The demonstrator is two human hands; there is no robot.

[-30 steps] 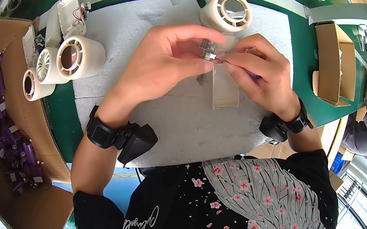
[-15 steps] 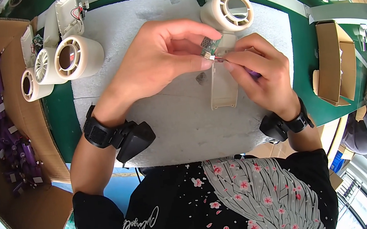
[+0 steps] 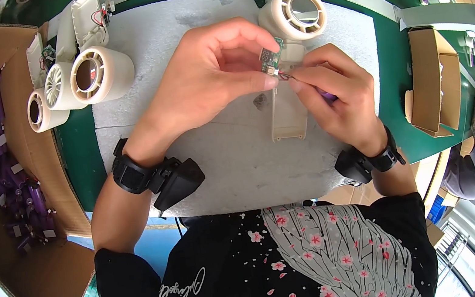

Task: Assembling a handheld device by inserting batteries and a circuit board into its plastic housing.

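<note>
While pinching a small green circuit board (image 3: 268, 59) between thumb and fingertips, left hand (image 3: 211, 75) held raised over the white foam mat (image 3: 233, 161), closed on the board. Right hand (image 3: 337, 93) brought up against it from the right, fingertips nipped on something thin at the board's lower edge, probably a wire or plug; too small to tell which. Both hands together, almost touching at the board. Directly under them, an open cream fan housing (image 3: 288, 107) with a round grille head (image 3: 293, 14), lying flat and apparently without its board. Judged from that: connection at the board in progress, board not yet seated in the housing, closing of the shell left to do. Off to the left of the left hand, several more cream fan shells (image 3: 88, 75); further left, a cardboard box of purple cells (image 3: 9, 182). Right of the right hand, a small open carton (image 3: 433, 82).
</note>
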